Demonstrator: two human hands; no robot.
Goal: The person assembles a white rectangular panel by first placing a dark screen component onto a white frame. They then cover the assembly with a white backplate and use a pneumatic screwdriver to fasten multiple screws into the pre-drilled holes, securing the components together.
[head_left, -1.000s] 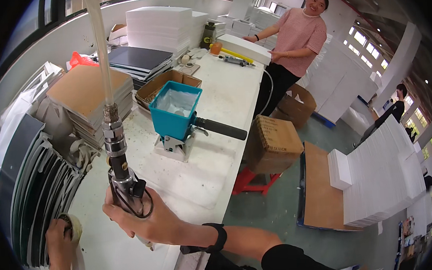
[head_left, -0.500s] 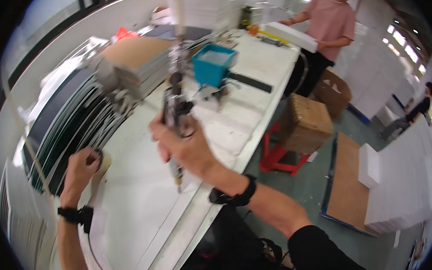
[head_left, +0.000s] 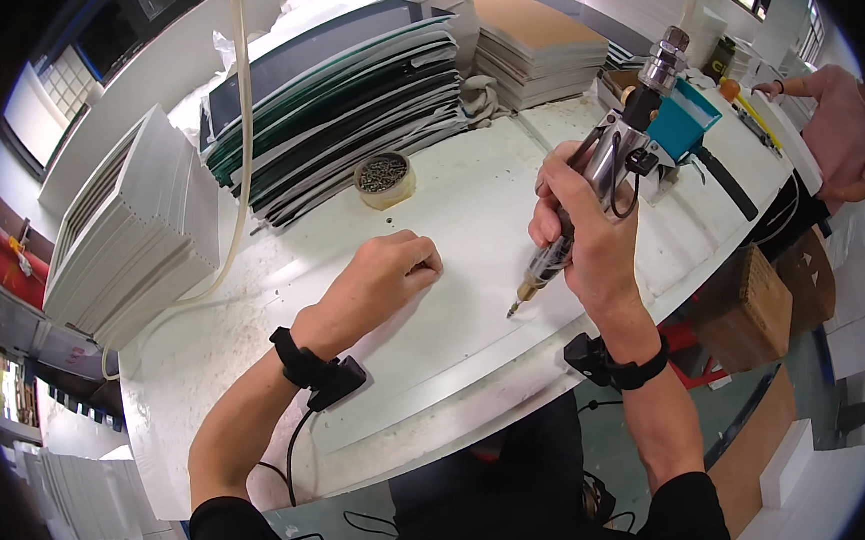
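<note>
In my right hand (head_left: 600,248) is a metal power screwdriver (head_left: 603,170), fingers wrapped around its body. It slants down to the left, its bit close above a white panel (head_left: 399,358) lying along the table's front edge; I cannot tell whether the tip touches. My left hand (head_left: 383,278) is closed over the panel, with the thumb against curled fingers. Whatever those fingers may hold is hidden. Beyond the left hand stands a small round tub (head_left: 385,197) full of small dark screws. One small dark piece (head_left: 389,220) lies beside the tub.
Stacks of dark and white sheets (head_left: 342,116) and brown-topped boards (head_left: 538,52) line the back. White frames (head_left: 129,231) lean at left, near a hanging pale hose (head_left: 245,113). A teal bin (head_left: 681,124) and black bar (head_left: 727,181) lie right; a co-worker (head_left: 844,136) stands beyond.
My view has swung left. My left hand has left the screw tub and come nearer, over the panel. The screwdriver, still in my right hand, now leans more.
</note>
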